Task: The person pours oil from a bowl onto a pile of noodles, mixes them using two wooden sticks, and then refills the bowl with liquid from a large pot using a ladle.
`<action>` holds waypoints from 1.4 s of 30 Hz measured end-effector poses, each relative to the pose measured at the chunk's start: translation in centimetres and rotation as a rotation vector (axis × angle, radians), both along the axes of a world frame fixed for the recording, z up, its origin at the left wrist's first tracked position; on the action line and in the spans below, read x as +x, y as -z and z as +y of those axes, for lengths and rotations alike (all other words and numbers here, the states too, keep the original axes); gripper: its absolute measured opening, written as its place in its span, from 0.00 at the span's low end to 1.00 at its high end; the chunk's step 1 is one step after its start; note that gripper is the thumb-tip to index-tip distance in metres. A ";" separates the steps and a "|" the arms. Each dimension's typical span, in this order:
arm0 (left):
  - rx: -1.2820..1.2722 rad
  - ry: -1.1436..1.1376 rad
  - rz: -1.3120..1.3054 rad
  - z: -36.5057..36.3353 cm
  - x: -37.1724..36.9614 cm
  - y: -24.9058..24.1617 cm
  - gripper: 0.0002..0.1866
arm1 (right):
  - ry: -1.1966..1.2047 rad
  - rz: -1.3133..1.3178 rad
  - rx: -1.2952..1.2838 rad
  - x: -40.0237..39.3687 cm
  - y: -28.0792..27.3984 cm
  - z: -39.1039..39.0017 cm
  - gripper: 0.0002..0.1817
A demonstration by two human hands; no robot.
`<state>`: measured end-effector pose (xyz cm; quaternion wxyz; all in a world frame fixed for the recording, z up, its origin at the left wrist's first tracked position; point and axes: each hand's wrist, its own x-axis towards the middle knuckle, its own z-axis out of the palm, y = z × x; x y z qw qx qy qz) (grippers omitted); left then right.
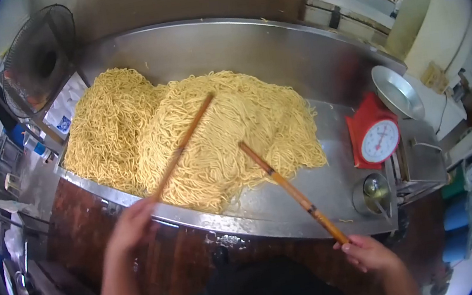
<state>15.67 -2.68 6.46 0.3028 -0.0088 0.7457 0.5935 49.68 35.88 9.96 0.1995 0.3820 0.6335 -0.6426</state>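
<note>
My left hand (133, 222) is closed round the near end of a thin wooden stick (185, 142), whose far end lies over the noodles. In my right hand (370, 253) is a bamboo stick (298, 196) with dark bands; its tip rests at or just above the noodles. A broad heap of yellow noodles (227, 125) spreads over the steel table (291, 214) between the two sticks. Against it on the left stands a taller, darker mound of noodles (110, 127). A few loose strands lie near the front edge.
On the table's right stands a red dial scale (375, 136) with a metal pan (398, 92). A metal pot (371, 194) holding liquid and a utensil sits at the front right corner. A large fan (40, 62) is at the back left. The steel backsplash (200, 46) rises behind the noodles.
</note>
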 end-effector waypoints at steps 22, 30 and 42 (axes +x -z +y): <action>-1.101 0.949 1.009 23.1 -6.7 -5.1 0.20 | 0.193 0.365 -0.514 -5.5 6.1 3.9 0.23; -1.539 1.379 1.280 40.3 -4.6 -10.2 0.12 | 0.347 0.215 -0.451 16.8 2.5 1.4 0.34; -1.259 1.060 0.886 26.2 -8.9 -14.1 0.15 | 0.558 0.393 -0.799 -12.3 9.7 -0.6 0.25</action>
